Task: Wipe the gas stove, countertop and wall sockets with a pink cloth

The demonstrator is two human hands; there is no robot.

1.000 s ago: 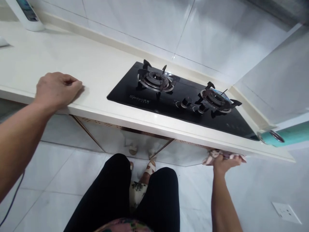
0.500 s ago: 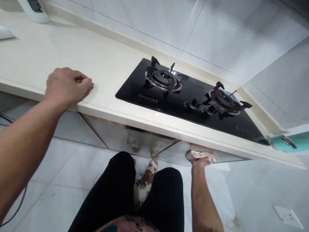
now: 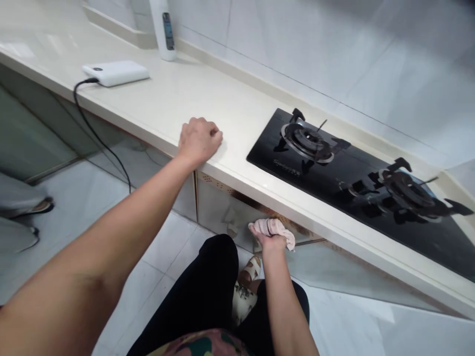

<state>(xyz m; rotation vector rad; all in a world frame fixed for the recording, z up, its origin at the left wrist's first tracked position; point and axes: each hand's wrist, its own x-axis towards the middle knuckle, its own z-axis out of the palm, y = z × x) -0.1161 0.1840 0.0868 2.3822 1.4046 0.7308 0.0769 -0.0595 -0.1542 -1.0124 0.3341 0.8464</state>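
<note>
My left hand (image 3: 199,140) rests in a loose fist on the pale countertop (image 3: 230,116), close to its front edge and left of the black gas stove (image 3: 334,173). Nothing shows in its curled fingers. Below the counter edge, my right hand (image 3: 273,242) grips a bunched pink cloth (image 3: 272,227). The cloth is at the glossy cabinet front (image 3: 215,198), under the left part of the stove. My right fingers are partly hidden by the cloth.
A white power bank (image 3: 117,73) with a black cable (image 3: 98,133) hanging off the counter lies at the left. Behind it stands a white bottle (image 3: 163,32). Another person's legs (image 3: 18,198) show at the far left. A tiled wall (image 3: 282,44) rises behind the stove.
The view has swung left, bringing the power bank and another person's legs into sight. My right hand has moved the cloth left along the cabinet front. My left fist remains on the counter.
</note>
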